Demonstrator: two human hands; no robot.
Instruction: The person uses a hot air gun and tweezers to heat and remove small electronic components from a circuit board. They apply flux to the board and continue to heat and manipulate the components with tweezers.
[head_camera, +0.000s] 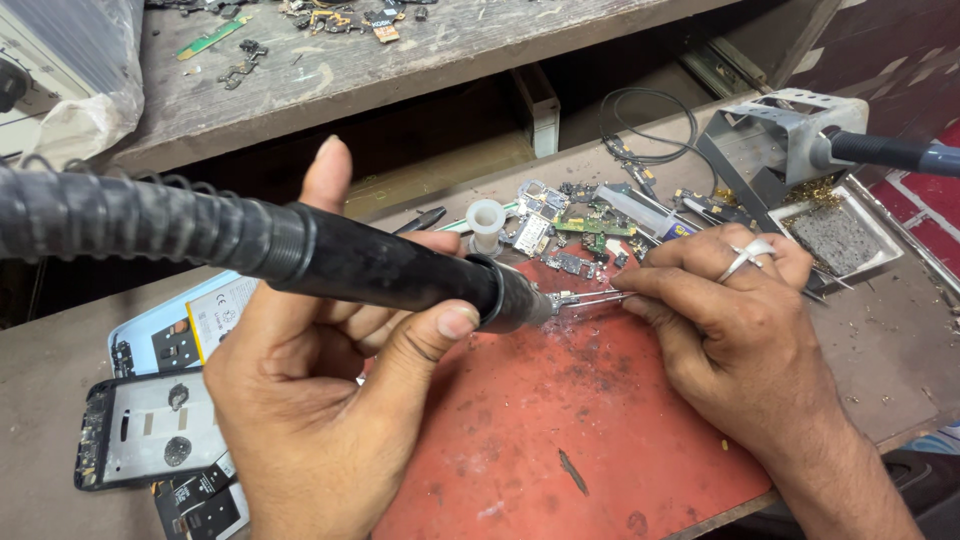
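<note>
My left hand (320, 400) grips a black hot-air wand (400, 268) with a ribbed hose running off to the left; its nozzle points right, just above the red work mat (560, 440). My right hand (720, 310), with a ring on one finger, pinches metal tweezers (590, 298) whose tips meet a small part right at the nozzle's mouth. The part itself is too small to make out.
Circuit boards and small parts (580, 225) lie scattered behind the mat, beside a white spool (487, 225). Opened phone frames (150, 425) lie at left. A soldering-iron stand (775, 140) with a sponge tray (835, 240) is at right. A cluttered shelf (330, 60) overhangs the back.
</note>
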